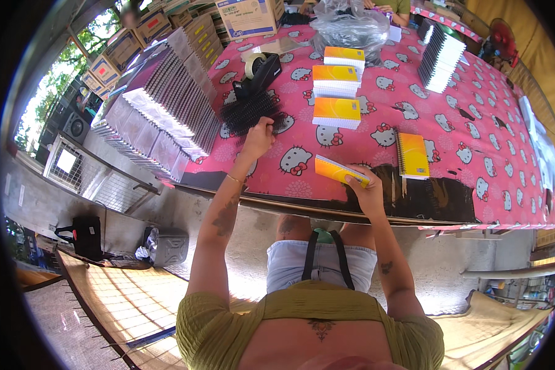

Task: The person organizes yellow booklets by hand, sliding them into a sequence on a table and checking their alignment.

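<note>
My right hand (368, 188) grips a yellow-and-orange covered notepad (339, 171), held tilted above the table's near edge; no coil shows on it. My left hand (260, 139) is closed at the near right side of a pile of black binding coils (243, 114). What its fingers pinch is too small to make out. To the right lies a notepad with a black spiral along its left edge (413, 155). Farther back stand stacks of yellow-covered pads in a row, the nearest stack (337, 111) just beyond my right hand.
A black tape dispenser (260, 77) stands behind the coils. Tall stacks of spiral notebooks (172, 92) line the left side. At the back are clear plastic bags (351, 34) and a cardboard box (250, 17). Another notebook stack (441, 58) stands back right. The pink tablecloth (376, 139) is torn near the front.
</note>
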Tool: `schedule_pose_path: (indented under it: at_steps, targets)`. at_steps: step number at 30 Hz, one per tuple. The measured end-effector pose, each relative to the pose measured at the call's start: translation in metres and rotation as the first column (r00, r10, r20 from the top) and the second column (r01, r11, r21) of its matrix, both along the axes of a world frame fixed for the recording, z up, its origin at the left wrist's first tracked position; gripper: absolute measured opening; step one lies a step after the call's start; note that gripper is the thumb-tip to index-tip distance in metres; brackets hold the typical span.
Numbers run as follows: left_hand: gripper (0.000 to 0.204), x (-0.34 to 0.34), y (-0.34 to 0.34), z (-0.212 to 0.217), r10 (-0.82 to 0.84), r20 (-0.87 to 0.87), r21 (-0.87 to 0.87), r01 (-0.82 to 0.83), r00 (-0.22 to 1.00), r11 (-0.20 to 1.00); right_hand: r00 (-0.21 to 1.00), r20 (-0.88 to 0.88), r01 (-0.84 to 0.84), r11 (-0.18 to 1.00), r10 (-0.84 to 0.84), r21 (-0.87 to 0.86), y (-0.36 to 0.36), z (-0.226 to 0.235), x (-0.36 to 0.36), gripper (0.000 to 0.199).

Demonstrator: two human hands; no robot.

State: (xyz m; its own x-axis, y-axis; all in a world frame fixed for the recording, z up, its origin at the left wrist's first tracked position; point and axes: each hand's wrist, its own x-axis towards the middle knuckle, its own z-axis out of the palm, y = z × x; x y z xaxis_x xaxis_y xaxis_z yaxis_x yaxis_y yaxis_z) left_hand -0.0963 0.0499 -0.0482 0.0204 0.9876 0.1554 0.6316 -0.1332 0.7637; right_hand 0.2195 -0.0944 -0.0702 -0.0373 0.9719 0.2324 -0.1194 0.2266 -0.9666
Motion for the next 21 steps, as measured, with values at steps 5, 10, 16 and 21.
schedule_pose_path:
  at_steps: [5, 10, 16, 21]
  targets:
    - [0.028, 0.000, -0.007, 0.010, -0.056, 0.049, -0.143, 0.063, 0.997, 0.988, 1.000, 0.021, 0.018, 1.000, -0.018, 0.019, -0.002, 0.003, -0.001, 0.023]
    - [0.038, -0.006, -0.003, 0.013, 0.046, 0.065, -0.292, -0.026, 0.997, 0.956, 1.000, -0.024, -0.014, 1.000, 0.014, -0.025, -0.001, 0.003, -0.004, 0.023]
    - [0.038, -0.004, -0.012, 0.008, -0.147, -0.147, -0.143, 0.126, 0.978, 0.982, 1.000, -0.014, -0.004, 1.000, 0.004, 0.004, -0.001, 0.003, -0.002, 0.023]
    - [0.038, -0.009, -0.010, 0.018, 0.004, 0.068, -0.346, 0.020, 0.998, 0.938, 1.000, 0.029, 0.010, 0.999, -0.011, 0.044, -0.002, 0.003, -0.004, 0.023]
